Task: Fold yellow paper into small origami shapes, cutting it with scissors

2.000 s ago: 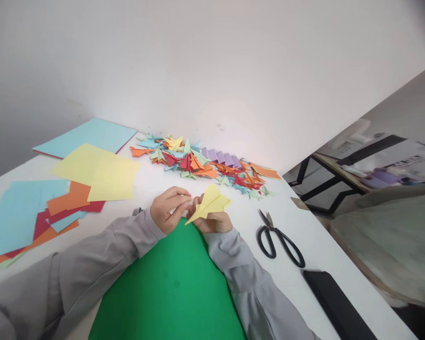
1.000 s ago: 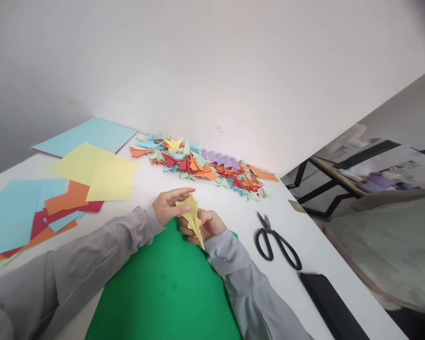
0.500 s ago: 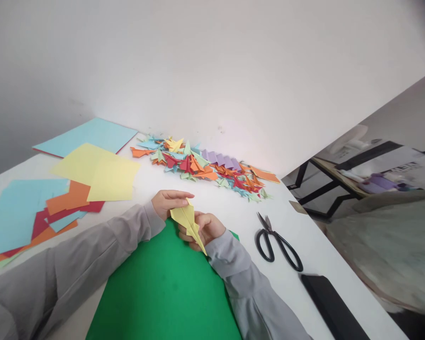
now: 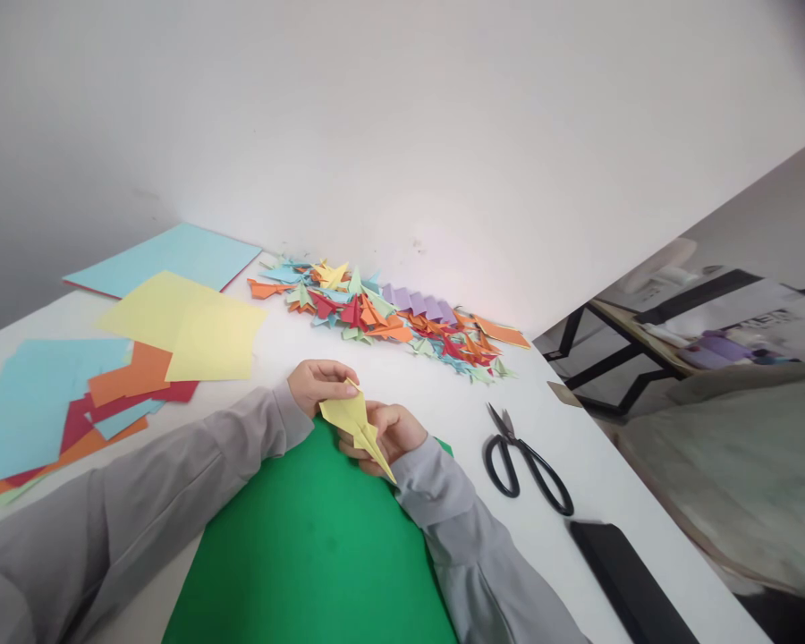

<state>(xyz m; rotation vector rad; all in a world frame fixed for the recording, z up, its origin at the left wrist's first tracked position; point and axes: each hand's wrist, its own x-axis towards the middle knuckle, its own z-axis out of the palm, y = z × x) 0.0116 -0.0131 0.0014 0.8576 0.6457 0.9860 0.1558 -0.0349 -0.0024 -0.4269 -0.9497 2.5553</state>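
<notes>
A folded yellow paper plane [image 4: 346,413] is held between my two hands, its narrow point slanting down to the right. My left hand [image 4: 318,385] pinches its upper edge between thumb and fingers. From the right, my right hand [image 4: 395,431] grips the middle of the plane, with several fingers hidden behind the paper. Both hands are just over the far end of a green mat [image 4: 322,546].
Many small folded paper shapes [image 4: 376,313] are heaped along the wall. Left lie yellow sheets [image 4: 207,326], blue sheets [image 4: 46,394] and orange and red pieces [image 4: 140,371]. Black-handled scissors [image 4: 510,438] and a flat black object [image 4: 627,572] are on the right.
The yellow plane has turned slightly, its upper end shifting a little left and down. My left thumb and fingers have moved slightly on its edge; my right hand stays almost still.
</notes>
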